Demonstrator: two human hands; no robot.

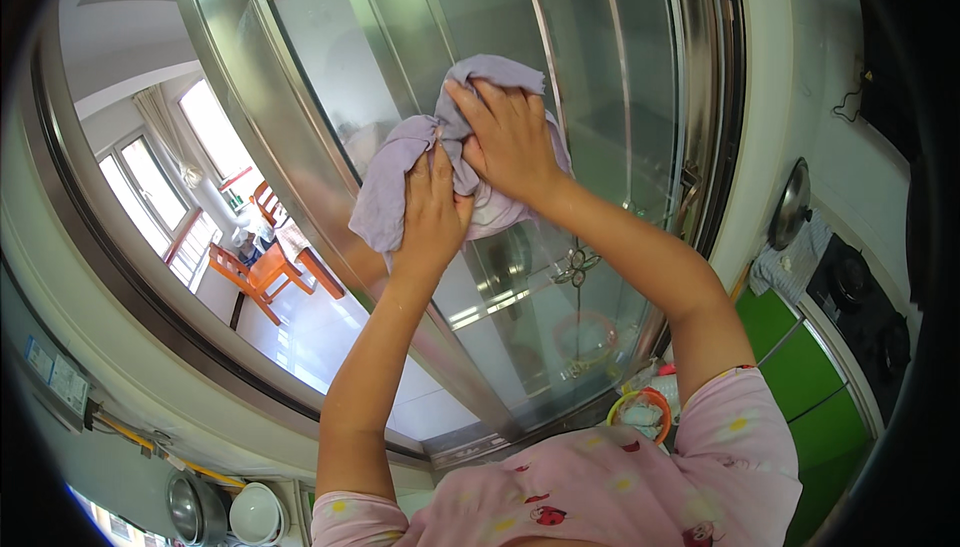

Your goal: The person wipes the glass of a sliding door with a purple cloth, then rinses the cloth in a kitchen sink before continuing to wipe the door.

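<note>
Before me is a glass door panel [487, 337] in a shiny metal frame, with decorative metal strips and a flower-shaped ornament [577, 265]. A crumpled lavender cloth [382, 179] lies bunched against the glass at about its middle height. My left hand [433, 213] grips the cloth's lower left part, fingers pointing up. Higher and to the right, my right hand [514, 138] spreads over the cloth with its fingers partly curled into the folds. A paler pinkish part shows beneath the right wrist. Whether this is one cloth or two I cannot tell.
Left of the panel, an opening shows an orange wooden chair [259, 269] on shiny tiles. An orange-rimmed bucket [652, 408] stands low by the door. At right are a gas hob [855, 284] and a pot lid [790, 203]; bowls [256, 515] sit at lower left.
</note>
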